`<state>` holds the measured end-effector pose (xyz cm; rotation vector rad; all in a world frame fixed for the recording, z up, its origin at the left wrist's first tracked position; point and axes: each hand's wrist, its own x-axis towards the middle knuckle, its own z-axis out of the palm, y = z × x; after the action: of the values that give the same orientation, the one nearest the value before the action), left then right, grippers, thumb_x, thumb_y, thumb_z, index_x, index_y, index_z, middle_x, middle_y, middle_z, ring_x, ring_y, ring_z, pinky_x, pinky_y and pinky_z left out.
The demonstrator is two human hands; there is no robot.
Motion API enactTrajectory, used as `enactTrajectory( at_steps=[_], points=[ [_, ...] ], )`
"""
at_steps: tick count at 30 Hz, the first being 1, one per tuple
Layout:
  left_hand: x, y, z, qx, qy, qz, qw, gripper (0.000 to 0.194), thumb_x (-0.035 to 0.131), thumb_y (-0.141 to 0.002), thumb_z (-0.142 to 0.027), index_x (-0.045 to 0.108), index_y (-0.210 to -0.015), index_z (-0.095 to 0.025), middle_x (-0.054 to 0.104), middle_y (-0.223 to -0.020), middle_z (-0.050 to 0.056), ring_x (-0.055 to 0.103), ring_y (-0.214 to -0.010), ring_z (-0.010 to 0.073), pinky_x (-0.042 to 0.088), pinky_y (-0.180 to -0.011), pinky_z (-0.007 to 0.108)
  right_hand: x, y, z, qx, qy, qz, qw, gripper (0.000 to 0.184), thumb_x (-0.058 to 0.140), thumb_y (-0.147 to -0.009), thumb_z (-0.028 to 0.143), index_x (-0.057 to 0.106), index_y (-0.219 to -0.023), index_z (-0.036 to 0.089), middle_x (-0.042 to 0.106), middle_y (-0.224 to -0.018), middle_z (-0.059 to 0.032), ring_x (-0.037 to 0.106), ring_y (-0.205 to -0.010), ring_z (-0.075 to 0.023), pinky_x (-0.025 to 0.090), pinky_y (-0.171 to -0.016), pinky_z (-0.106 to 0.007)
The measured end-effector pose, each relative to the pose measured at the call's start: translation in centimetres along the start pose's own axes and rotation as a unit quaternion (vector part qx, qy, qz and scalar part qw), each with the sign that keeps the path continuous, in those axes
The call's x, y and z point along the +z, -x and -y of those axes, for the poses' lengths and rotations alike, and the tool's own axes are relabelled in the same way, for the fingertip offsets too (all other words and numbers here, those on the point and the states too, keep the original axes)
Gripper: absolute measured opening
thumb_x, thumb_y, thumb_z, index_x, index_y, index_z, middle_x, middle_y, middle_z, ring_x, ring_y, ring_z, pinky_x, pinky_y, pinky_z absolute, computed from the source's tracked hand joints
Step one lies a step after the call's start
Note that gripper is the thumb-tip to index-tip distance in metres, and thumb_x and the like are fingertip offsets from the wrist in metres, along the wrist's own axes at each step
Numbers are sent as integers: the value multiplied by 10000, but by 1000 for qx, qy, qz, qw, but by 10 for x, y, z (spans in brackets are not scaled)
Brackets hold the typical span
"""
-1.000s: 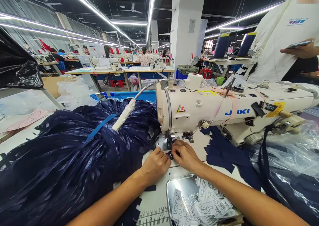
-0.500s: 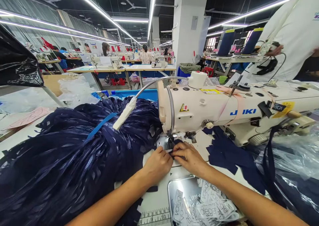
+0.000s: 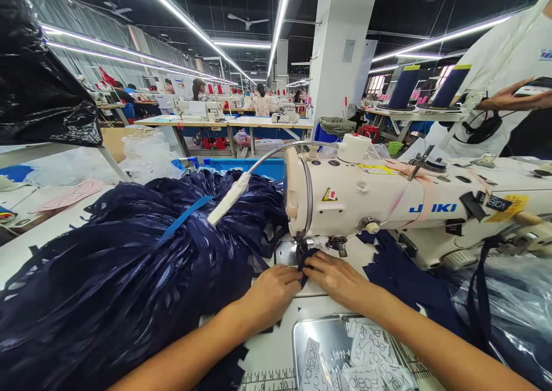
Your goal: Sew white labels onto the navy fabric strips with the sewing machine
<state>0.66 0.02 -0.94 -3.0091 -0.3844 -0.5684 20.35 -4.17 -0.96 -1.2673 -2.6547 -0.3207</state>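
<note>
A small piece of navy fabric [image 3: 303,277] lies at the needle area of a cream sewing machine [image 3: 336,192], on its metal plate [image 3: 285,254]. My left hand [image 3: 275,295] is closed at the fabric's left edge, fingertips pressed together. From the right, my right hand [image 3: 335,277] grips the same piece with bent fingers, close to the presser foot. The two hands nearly touch, and they partly cover the fabric. Just below them a shiny metal tray [image 3: 302,329] holds many white printed labels [image 3: 371,345].
A large heap of navy strips [image 3: 142,276], bound with a blue band [image 3: 185,217], fills the left side. A bendable lamp [image 3: 228,198] reaches over it. Navy scraps [image 3: 409,276] lie under the machine arm. At right stands a person in white [image 3: 495,86], holding a device.
The pale strip seen between my fingertips is no longer visible; dark fabric shows there. My right fingers lie flatter. The whole view has shifted slightly, and the person's hand at right has risen into view.
</note>
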Motion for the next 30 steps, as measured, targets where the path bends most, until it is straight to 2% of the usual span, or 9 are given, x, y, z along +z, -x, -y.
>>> enactTrajectory(
  at_steps=[3,6,10,15,21,30],
  points=[
    [18,-13,-5,-41,-15,-12,999,174,448,-772,-20,575,-815,-129,642,-913,60,584,-869,169,445,-823,302,4,0,-11,7,6,-15,1000,270,502,-789,46,595,-1033,116,604,-1068,-113,564,-919,-217,514,-729,-319],
    [26,-22,-7,-60,-28,-18,998,175,450,-750,3,572,-773,-121,644,-844,67,595,-828,183,462,-803,320,8,-1,-15,26,11,-19,999,328,511,-768,25,587,-1075,111,594,-1124,-113,580,-944,-221,527,-737,-312],
    [28,-26,-7,-68,-37,-38,996,177,461,-729,12,577,-791,-106,641,-867,87,599,-826,193,472,-815,331,8,0,-17,37,7,-15,999,355,499,-777,43,575,-1116,114,574,-1170,-100,579,-980,-228,524,-778,-316],
    [31,-28,-8,-70,-59,-49,995,149,487,-731,-3,583,-795,-98,644,-856,92,604,-798,198,488,-789,324,7,0,-21,17,0,-32,999,339,442,-793,34,587,-1096,82,590,-1141,-121,585,-985,-209,497,-839,-307],
    [32,-28,-8,-71,-77,-50,993,137,494,-747,-22,579,-815,-106,644,-860,88,604,-790,196,489,-775,327,11,1,-22,10,-10,-58,998,338,402,-808,45,593,-1085,87,603,-1115,-133,585,-988,-206,508,-814,-303],
    [34,-30,-8,-83,-89,-47,991,103,514,-757,-37,580,-795,-106,647,-846,82,604,-778,189,480,-764,313,13,-1,-23,15,-38,-62,997,362,384,-803,30,583,-1101,84,589,-1133,-149,583,-996,-214,511,-816,-335]
  ],
)
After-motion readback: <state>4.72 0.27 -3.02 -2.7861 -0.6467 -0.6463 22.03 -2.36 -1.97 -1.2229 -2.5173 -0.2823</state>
